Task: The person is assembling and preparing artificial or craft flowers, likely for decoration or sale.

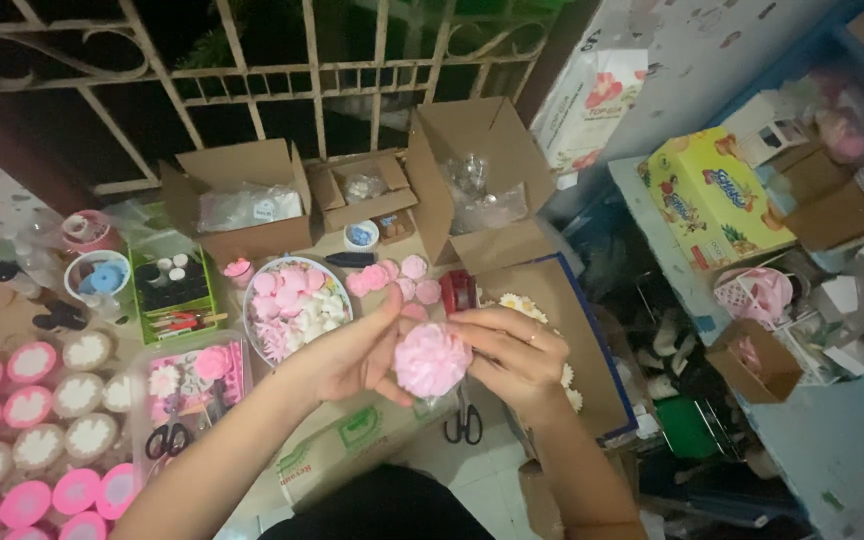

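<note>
Both my hands hold one fluffy pink flower-shaped pompom (pixel 431 359) above the work surface. My left hand (pixel 352 352) grips its left side, thumb raised along the top. My right hand (pixel 515 352) curls over its right side with fingers bent. Just beyond the hands lies a round bowl (pixel 258 323) filled with pink and white petal pieces, and several loose pink discs (pixel 392 274) sit to its right. Black-handled scissors (pixel 464 424) lie under my right wrist.
Open cardboard boxes (pixel 242 195) (pixel 477 165) stand at the back against a metal grille. Rows of pink and white round flower cups (pixel 32 420) fill the left. A clear tray with scissors (pixel 170 437) sits left of my arm. Cluttered blue shelves (pixel 752 250) rise on the right.
</note>
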